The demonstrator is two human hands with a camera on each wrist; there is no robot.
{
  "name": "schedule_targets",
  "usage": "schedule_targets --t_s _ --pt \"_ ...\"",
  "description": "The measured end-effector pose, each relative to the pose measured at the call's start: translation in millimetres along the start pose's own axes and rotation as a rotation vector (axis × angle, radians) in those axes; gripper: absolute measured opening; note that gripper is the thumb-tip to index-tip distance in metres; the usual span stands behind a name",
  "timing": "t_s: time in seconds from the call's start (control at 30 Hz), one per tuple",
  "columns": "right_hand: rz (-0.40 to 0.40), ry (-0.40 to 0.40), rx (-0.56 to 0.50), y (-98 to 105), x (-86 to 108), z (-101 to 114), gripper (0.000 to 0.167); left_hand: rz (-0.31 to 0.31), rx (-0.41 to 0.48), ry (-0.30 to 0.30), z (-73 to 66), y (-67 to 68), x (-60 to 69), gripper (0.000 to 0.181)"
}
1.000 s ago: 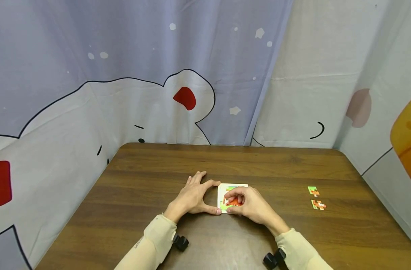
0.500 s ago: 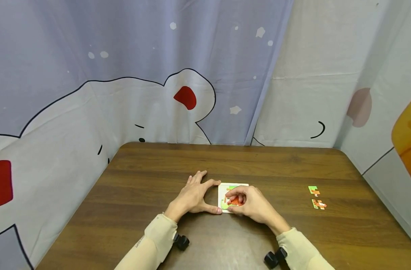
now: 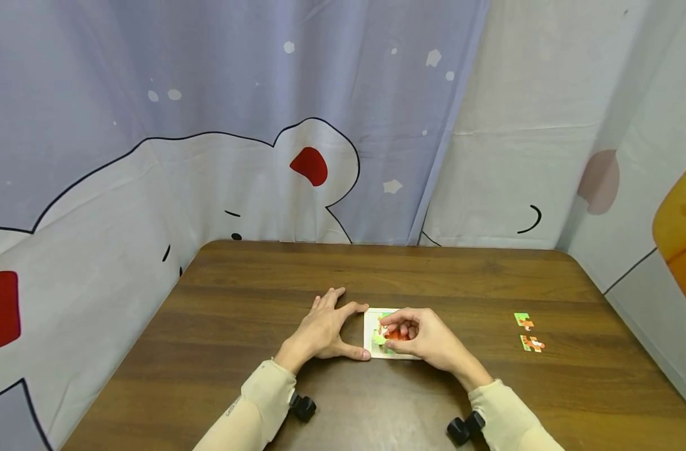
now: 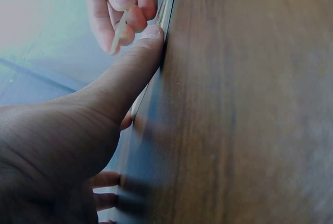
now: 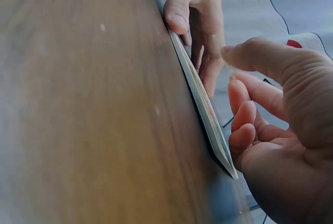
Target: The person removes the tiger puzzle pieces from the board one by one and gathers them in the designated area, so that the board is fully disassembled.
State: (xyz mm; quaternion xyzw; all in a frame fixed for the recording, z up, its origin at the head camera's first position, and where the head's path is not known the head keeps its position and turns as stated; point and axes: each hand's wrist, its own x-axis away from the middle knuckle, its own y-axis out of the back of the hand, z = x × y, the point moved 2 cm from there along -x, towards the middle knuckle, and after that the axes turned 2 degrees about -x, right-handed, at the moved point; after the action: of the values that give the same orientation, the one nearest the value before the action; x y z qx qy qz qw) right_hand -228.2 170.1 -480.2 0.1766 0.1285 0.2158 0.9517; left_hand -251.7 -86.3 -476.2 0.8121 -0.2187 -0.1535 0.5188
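A small square puzzle board (image 3: 368, 326) with a pale border lies flat on the table, bearing a partly hidden green and orange picture. My left hand (image 3: 318, 329) is spread at its left side, thumb and index fingertip touching the left corners. Over the board, my right hand (image 3: 430, 338) pinches a puzzle piece (image 3: 380, 338) between thumb and fingers. From the left wrist view, this thin puzzle piece (image 4: 120, 30) appears edge-on and tilted, held above the board. The right wrist view shows the board's edge (image 5: 200, 102) below the pinching fingers; the right hand covers part of the picture.
Two loose puzzle pieces, an upper one (image 3: 524, 321) and a lower one (image 3: 531, 343), lie apart on the right of the wooden table (image 3: 252, 269). A printed curtain (image 3: 376, 125) hangs behind the table's far edge.
My right hand has shifted slightly right and lifted, with a puzzle piece now visible raised off the board in its pinch. The left hand and the two loose pieces have stayed put.
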Motion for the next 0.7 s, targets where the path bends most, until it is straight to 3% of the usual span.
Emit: schedule_targets --t_s 0.27,0.7 --pt "-0.047 0.006 0.009 17.8 -0.8 10.3 0.034 -0.009 -0.009 0.011 1.4 0.8 0.9 0.096" --pt "-0.172 -0.01 0.043 72.2 17.6 20.5 0.033 -0.01 -0.01 0.004 0.3 -1.3 0.8 0.097"
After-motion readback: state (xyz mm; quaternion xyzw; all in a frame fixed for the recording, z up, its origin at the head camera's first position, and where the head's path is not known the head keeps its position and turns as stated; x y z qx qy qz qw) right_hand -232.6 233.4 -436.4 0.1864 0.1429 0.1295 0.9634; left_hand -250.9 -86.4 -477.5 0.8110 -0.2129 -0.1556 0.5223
